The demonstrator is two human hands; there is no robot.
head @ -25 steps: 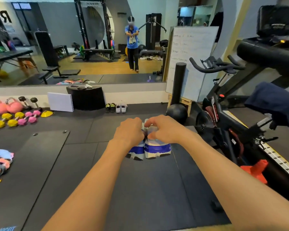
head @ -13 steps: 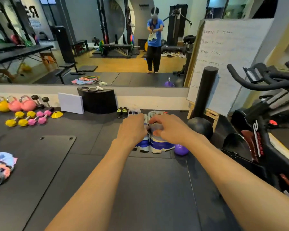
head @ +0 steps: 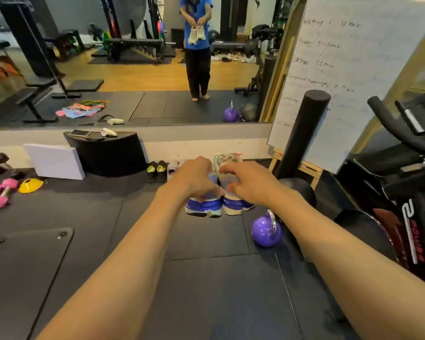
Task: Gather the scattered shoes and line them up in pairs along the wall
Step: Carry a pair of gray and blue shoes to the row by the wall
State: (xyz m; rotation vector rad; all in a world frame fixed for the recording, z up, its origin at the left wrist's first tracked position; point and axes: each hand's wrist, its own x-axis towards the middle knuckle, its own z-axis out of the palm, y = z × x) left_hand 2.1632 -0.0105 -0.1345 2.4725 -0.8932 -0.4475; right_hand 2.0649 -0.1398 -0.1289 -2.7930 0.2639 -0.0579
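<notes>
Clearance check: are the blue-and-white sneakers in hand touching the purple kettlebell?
Apart. Head view: black floor mat shows between the blue-and-white sneakers and the purple kettlebell.

I'm holding one blue-soled shoe (head: 203,206) in my left hand (head: 194,179), its mate (head: 236,204) in my right hand (head: 245,185), the two touching side by side, black shoes (head: 156,169) and white shoes (head: 172,168) sitting paired along the wall (head: 206,143) beyond.

Both arms reach straight forward, hands close together.
Left hand (head: 194,179) curls palm-down around the left shoe (head: 203,207); right hand (head: 246,183), fingers bent, apparently pinches the right shoe (head: 236,204).
</notes>
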